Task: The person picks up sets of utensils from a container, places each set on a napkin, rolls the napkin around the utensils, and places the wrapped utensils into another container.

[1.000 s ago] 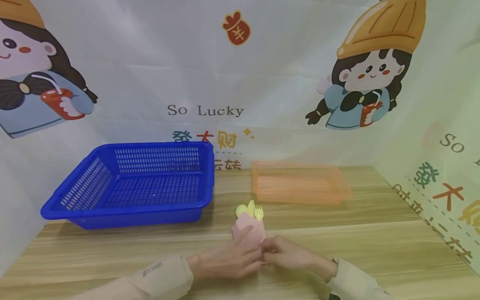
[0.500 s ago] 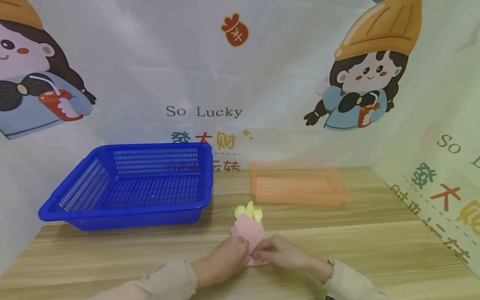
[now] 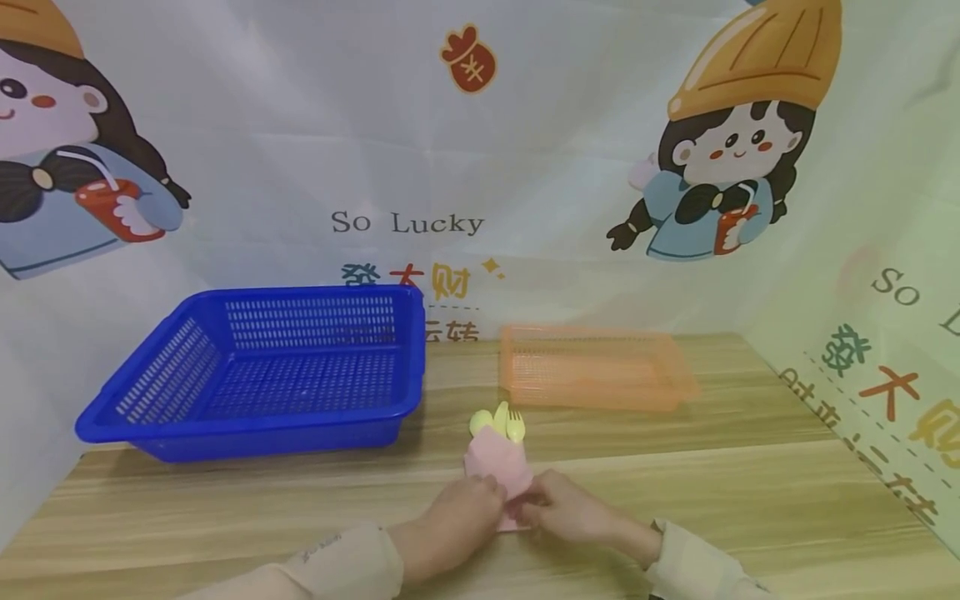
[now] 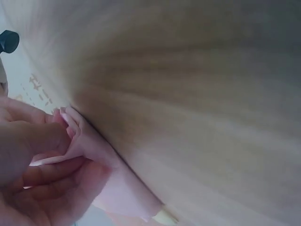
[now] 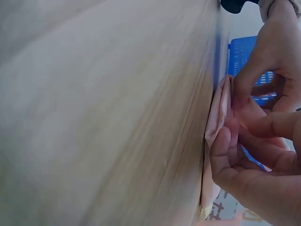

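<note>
A pink cloth napkin (image 3: 497,460) lies on the table, folded round pale yellow cutlery. Out of its far end stick a spoon (image 3: 481,422), a knife (image 3: 500,415) and a fork (image 3: 515,425); their handles are hidden in the cloth. My left hand (image 3: 459,521) pinches the near part of the napkin from the left, fingers curled. From the right, my right hand (image 3: 572,510) pinches the cloth's near end between thumb and fingers. Folded layers of napkin (image 4: 127,181) show between the left fingers in the left wrist view. Both hands meet at the fold in the right wrist view.
A large blue basket (image 3: 247,432) stands at the left. At the back right, behind the cutlery, sits a shallow orange basket (image 3: 600,395). The wood-grain table (image 3: 712,500) ends at a printed cloth backdrop (image 3: 555,167) behind and at the right.
My left hand, earlier stretched over the napkin, has drawn back to pinch its near part. The napkin's near end shows now between the hands. The cutlery and baskets stay in place.
</note>
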Tool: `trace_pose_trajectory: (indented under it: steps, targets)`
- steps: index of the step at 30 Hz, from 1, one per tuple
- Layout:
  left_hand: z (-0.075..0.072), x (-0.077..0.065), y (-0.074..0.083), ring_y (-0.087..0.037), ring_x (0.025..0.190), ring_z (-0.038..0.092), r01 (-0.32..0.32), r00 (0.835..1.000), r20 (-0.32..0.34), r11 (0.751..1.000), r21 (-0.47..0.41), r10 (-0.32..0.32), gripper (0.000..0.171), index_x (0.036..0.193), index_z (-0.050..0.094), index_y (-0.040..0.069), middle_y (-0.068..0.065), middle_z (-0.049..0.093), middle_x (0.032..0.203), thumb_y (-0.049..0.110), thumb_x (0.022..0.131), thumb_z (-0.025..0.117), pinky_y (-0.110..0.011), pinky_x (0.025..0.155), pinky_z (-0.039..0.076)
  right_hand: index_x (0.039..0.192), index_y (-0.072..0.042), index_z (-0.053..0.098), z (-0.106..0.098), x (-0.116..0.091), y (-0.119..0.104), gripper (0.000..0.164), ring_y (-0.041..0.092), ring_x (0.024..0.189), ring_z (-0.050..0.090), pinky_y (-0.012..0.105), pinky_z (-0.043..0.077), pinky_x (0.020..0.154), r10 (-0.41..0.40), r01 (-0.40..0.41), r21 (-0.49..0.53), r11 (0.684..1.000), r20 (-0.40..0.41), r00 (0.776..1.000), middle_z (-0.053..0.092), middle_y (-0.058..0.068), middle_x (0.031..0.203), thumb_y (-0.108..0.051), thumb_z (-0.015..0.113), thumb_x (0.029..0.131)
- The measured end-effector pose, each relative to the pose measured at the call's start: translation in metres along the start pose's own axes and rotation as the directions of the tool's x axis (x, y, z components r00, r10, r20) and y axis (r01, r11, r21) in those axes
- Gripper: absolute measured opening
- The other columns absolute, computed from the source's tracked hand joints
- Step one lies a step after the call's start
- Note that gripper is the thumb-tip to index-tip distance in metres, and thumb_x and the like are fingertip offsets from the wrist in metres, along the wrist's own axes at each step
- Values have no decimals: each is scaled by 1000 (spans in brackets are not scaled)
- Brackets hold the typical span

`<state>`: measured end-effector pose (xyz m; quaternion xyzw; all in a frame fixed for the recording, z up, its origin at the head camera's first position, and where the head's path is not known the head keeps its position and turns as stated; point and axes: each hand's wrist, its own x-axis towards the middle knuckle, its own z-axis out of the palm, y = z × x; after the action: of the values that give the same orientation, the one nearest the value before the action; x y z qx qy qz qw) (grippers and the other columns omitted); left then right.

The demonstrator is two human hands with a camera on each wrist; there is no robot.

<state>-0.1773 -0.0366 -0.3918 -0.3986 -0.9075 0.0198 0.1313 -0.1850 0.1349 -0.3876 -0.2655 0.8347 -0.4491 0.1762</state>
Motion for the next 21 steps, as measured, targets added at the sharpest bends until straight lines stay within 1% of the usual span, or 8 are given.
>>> trace_pose_trajectory:
  steps: [3, 5, 8, 11, 14, 17, 19, 21]
  targets:
    - [-1, -1, 3, -10, 64, 46, -57, 998, -14, 990, 127, 59, 9, 79, 58, 9, 1, 51, 70, 7, 72, 63, -18, 49, 40, 97, 6, 61, 0, 0, 1, 20, 8, 59, 48, 18, 43, 52, 6, -6, 30, 1000, 5, 1000, 63, 9, 81, -1, 50, 81]
    - [-2, -2, 5, -10, 66, 46, -88, 995, -33, 981, 175, 95, 9, 80, 58, 10, 2, 50, 71, 8, 73, 63, -17, 47, 38, 94, 5, 61, -1, 0, 3, 18, 6, 59, 48, 18, 42, 54, 14, -15, 64, 998, 10, 1000, 63, 7, 78, -2, 52, 81]
    - [-2, -3, 6, -9, 66, 44, -123, 988, -64, 971, 205, 138, 6, 81, 58, 11, 3, 48, 72, 15, 78, 62, -16, 44, 34, 94, 3, 61, -4, 0, 6, 19, 8, 69, 53, 21, 45, 65, 14, -19, 122, 992, 42, 999, 63, 5, 81, -8, 54, 81]
    - [-1, -4, 5, -8, 65, 42, -155, 977, -105, 958, 241, 184, 7, 82, 59, 12, 3, 46, 72, 18, 80, 61, -15, 44, 32, 106, 3, 58, -9, -2, 9, 29, 11, 82, 56, 25, 46, 77, -5, -12, 198, 980, 87, 996, 64, 7, 93, -13, 54, 83]
    - [4, -3, 3, -7, 63, 40, -214, 952, -135, 911, 353, 276, 4, 81, 60, 12, 4, 46, 70, 15, 81, 57, -15, 44, 30, 117, 9, 50, -11, -3, 12, 38, 15, 90, 58, 28, 47, 83, -23, -21, 332, 943, 127, 992, 61, 17, 105, -13, 51, 86]
    - [6, -2, 3, -7, 61, 41, -263, 924, -130, 845, 467, 359, 8, 82, 63, 13, 5, 49, 69, 14, 79, 56, -15, 45, 31, 119, 14, 44, -11, -2, 12, 41, 15, 92, 60, 30, 47, 84, -9, -47, 427, 903, 130, 992, 58, 23, 109, -16, 47, 91]
    - [7, -2, 3, -7, 61, 42, -276, 904, -149, 814, 511, 400, 10, 82, 64, 14, 5, 50, 69, 16, 79, 55, -16, 46, 33, 116, 15, 47, -10, -2, 11, 41, 15, 87, 62, 30, 49, 81, 11, -50, 416, 908, 94, 996, 59, 24, 104, -18, 46, 92]
    - [5, -3, 5, -7, 64, 44, -287, 899, -141, 802, 524, 414, 12, 82, 67, 16, 5, 53, 71, 18, 77, 56, -16, 48, 36, 110, 14, 52, -8, 0, 10, 38, 16, 80, 62, 30, 51, 76, 45, -59, 360, 931, 47, 998, 62, 22, 98, -18, 47, 92]
